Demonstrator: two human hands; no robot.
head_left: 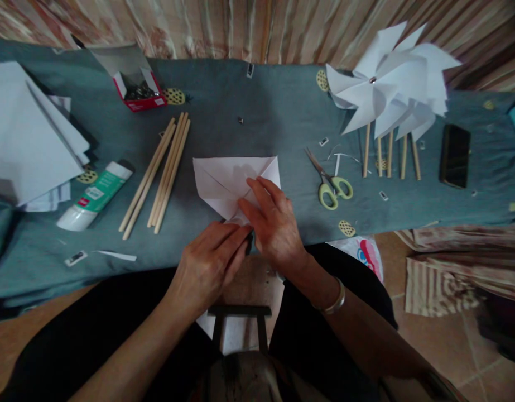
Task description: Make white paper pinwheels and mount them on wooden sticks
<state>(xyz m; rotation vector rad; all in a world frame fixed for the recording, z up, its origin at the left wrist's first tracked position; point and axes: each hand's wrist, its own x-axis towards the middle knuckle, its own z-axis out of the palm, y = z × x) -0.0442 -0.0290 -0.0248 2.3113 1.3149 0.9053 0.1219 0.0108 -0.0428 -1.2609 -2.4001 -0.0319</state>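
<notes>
A white sheet of paper (217, 173) with diagonal creases lies near the table's front edge, its near corner lifted and folded. My left hand (211, 259) is closed on that near corner, fingertips pinched together. Over the right part of the sheet, my right hand (276, 223) bends its fingers onto the paper and grips it beside the left fingertips. The fold between both hands is partly hidden. To the right, scissors (330, 187) with green handles lie slightly apart at the blades. Left of the paper rest several wooden sticks (169, 178).
Several white paper pinwheels (391, 84) on sticks lie at the back right, with a phone (455, 156) beside them. A glue tube (96, 195), a stack of paper (27, 134) and a red box (142, 95) of metal fasteners are at left. One small fastener (240, 120) sits behind the sheet.
</notes>
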